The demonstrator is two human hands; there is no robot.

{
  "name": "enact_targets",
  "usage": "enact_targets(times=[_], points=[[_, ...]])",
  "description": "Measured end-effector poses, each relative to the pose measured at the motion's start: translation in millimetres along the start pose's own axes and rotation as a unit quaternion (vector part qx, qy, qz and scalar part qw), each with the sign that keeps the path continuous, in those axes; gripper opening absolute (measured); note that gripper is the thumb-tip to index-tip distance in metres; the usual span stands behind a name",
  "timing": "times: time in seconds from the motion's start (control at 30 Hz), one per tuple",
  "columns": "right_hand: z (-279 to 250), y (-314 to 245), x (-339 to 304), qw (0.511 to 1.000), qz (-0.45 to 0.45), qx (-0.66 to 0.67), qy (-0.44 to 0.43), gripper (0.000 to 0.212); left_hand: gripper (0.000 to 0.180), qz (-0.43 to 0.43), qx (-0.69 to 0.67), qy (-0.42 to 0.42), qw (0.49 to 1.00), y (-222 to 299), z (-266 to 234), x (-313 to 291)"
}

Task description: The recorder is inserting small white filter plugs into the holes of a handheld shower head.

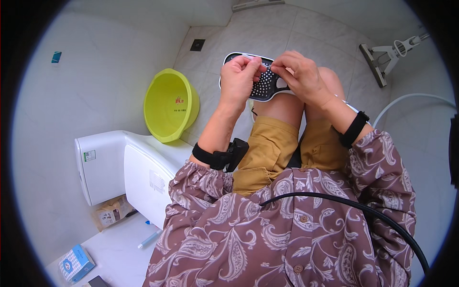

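On my raised knees rests a black panel with white dots and a white rim [262,89], rounded at the corners, with a pale oval near its right end. Above it my left hand [240,76] is closed, thumb against fingers, on a slim white strip [247,56]. My right hand [297,74] is pinched just to the right of it, fingertips close to the strip's end. Whatever lies between those right fingertips is too small to make out. Both hands partly cover the panel.
A yellow-green basin [166,112] leans left of my legs, beside a white toilet [148,167]. A floor drain [197,45] lies beyond it. At the far right stands a squeegee-like mop [382,60] near a pale hose [406,98]. A black cable [354,202] crosses my shirt.
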State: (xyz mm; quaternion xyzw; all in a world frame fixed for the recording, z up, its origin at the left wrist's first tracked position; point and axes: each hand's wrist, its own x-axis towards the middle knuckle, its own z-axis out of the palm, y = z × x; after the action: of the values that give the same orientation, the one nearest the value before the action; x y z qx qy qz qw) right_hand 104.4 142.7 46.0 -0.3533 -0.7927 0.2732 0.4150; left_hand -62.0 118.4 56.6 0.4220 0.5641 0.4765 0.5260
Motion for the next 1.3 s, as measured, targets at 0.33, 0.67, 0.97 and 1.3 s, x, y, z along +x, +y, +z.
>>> enact_targets(times=[0.33, 0.67, 0.97, 1.3], points=[[-11.5, 5.4, -11.0, 0.991, 0.044, -0.040, -0.117, 0.037, 0.012, 0.058, -0.060, 0.028, 0.996, -10.2, -0.3, -3.4], [-15.1, 3.1, -11.2, 0.982, 0.081, -0.044, -0.162, 0.049, 0.015, 0.101, 0.048, -0.011, 0.994, -11.8, -3.4, -8.6], [-13.8, 7.9, -12.9, 0.983, 0.050, -0.077, -0.156, 0.054, 0.013, 0.158, 0.159, -0.014, 0.975, -12.4, 1.3, -6.2], [-14.7, 8.6, -11.2, 0.988, 0.035, -0.052, -0.142, 0.043, 0.013, 0.175, 0.231, -0.010, 0.957, -6.5, 6.5, -4.5]])
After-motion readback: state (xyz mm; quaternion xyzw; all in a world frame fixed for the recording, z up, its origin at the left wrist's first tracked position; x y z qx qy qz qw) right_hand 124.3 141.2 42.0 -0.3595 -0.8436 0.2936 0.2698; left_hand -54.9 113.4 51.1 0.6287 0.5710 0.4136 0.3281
